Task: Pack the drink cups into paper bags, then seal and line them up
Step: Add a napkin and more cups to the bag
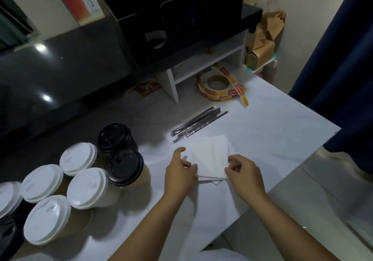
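Observation:
Several lidded paper drink cups stand at the left of the white counter (272,131): white-lidded ones (86,187) in front, two black-lidded ones (125,167) behind. A small stack of white napkins (210,155) lies mid-counter. My left hand (179,171) pinches the stack's near left corner. At the near right corner my right hand (244,171) pinches the top sheets. Brown paper bags (262,40) are piled at the back right, beyond the counter.
Wrapped black straws (197,124) lie just behind the napkins. A roll of yellow-and-red sticker tape (220,87) sits farther back beside a white shelf riser (173,85). A black dispenser (181,18) stands on the riser. The counter edge runs diagonally at the right.

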